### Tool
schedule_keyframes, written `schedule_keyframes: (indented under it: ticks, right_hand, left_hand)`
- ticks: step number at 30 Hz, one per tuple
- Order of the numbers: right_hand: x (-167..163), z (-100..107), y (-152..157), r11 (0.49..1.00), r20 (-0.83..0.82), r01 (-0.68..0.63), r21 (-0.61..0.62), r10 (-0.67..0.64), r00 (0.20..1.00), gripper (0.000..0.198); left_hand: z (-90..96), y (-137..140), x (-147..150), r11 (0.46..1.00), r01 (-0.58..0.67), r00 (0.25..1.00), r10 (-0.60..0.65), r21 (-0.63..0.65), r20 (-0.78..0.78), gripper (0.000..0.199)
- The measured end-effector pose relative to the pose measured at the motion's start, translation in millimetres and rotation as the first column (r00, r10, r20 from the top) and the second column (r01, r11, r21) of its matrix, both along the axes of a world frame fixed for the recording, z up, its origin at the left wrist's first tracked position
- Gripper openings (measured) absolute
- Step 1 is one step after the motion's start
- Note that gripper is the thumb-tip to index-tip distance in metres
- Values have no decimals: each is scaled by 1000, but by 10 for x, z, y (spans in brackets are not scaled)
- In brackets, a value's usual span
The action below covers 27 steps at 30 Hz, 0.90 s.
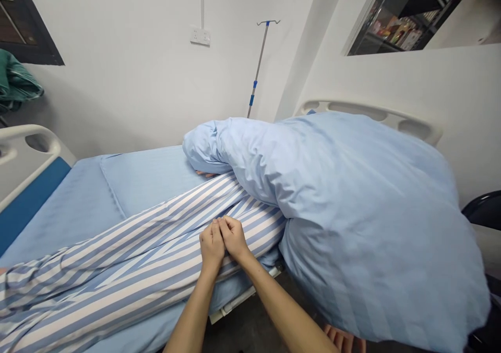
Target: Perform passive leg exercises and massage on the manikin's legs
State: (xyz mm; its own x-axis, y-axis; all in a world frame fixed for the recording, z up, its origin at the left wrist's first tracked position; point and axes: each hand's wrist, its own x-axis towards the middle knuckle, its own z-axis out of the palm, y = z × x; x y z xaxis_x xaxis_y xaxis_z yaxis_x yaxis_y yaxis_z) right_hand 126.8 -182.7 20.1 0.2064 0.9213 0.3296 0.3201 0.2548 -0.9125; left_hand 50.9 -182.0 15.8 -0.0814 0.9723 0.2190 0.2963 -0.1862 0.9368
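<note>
My left hand [212,242] and my right hand [234,237] are side by side at the middle of the view, both closed with knuckles up and their thumb sides touching. Their palms and fingertips are hidden, so I cannot tell whether anything is inside. Beneath them are the blue-and-white striped trousers [164,259] of a person lying on the bed. A light blue quilt [352,202] is bunched over that person's upper body and hangs off the near side, just right of my hands.
A light blue sheet [152,173] covers the bed. Pale bed boards stand at the left [35,134] and right [391,114]. Behind the bed rises an IV pole [256,74]. Fingers [344,338] show below the quilt, and others [205,174] at its far edge.
</note>
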Motion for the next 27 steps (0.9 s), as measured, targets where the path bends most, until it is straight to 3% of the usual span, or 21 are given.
schedule_keyframes:
  ticks: [6,13,20,24,27]
  right_hand:
    - [214,268,-15,999,185,-12,47,3,983,38]
    - [315,39,23,995,186,101,25,-104,977,36]
    - [378,94,-6,995,50,100,-4,-100,994,38]
    - [413,93,-2,994,-39,101,27,-100,994,40]
    - [428,78,5,995,-82,90,34,-87,993,41]
  left_hand:
    - [-53,5,-3,1000,27,994,-25,14,-105,42]
    - [-56,10,5,999,20,978,-25,-27,-208,39]
    - [50,39,36,994,45,937,-77,-99,-341,40]
    - [338,59,144,988,34,971,-68,-150,-231,35]
    - [503,75,293,994,38,999,-36,-107,12,36]
